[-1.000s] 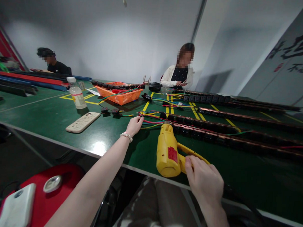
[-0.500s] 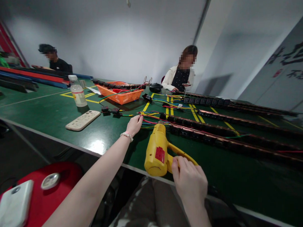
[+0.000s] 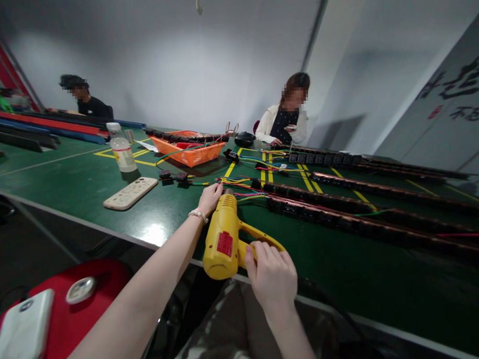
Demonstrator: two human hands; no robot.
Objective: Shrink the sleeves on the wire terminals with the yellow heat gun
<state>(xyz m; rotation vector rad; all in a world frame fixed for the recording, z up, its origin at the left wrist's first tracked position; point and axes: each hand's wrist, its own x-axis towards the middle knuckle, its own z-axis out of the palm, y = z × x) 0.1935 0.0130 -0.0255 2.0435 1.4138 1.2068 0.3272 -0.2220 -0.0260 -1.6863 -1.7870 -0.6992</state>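
A yellow heat gun (image 3: 222, 243) with a red label is gripped by its handle in my right hand (image 3: 272, 270). Its nozzle points away from me, close beside the fingertips of my left hand (image 3: 209, 199). That hand is closed at the ends of several coloured wires (image 3: 239, 179); the wires seem to be pinched in the fingers, though the exact grip is too small to see. From the wires, long dark strips with copper edges (image 3: 327, 213) run off to the right across the green table (image 3: 177, 202).
An orange basket (image 3: 195, 156) holds more strips. Left of it stand a bottle (image 3: 123, 152) and a beige phone-shaped item (image 3: 130, 194). Black connectors (image 3: 180, 177) lie beyond my left hand. A red stool (image 3: 105, 273) carries a white phone (image 3: 24, 328). Two people sit across the table.
My right hand has moved the heat gun to the left, bringing its nozzle nearer my left hand. The left hand stays at the wires, almost unmoved.
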